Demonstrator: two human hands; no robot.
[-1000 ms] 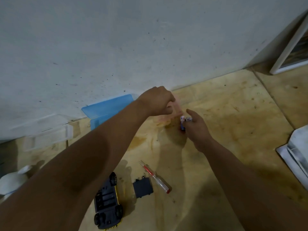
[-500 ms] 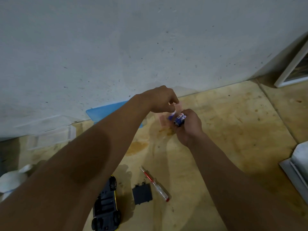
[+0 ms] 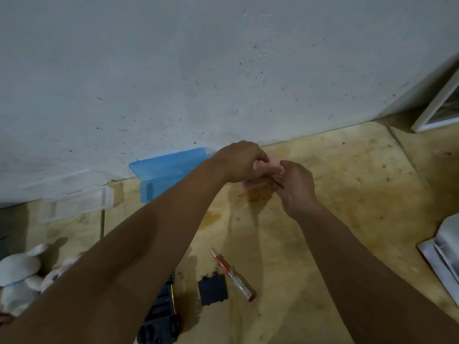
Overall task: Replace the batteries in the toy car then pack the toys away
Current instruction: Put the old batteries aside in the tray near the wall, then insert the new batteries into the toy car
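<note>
Left hand [image 3: 239, 161] and right hand [image 3: 295, 184] pinch a small pinkish packet [image 3: 268, 167] together.
Risk: contents may spill onto the floor [image 3: 347, 194], away from the toy car [image 3: 160, 319].

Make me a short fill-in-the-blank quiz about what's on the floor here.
1. The red-handled screwdriver lies just right of the black battery ____.
2. The translucent ____ plastic case lies open against the grey wall.
3. The yellow and black toy car lies with its ____ side facing up.

Missing words: cover; blue; under
</note>
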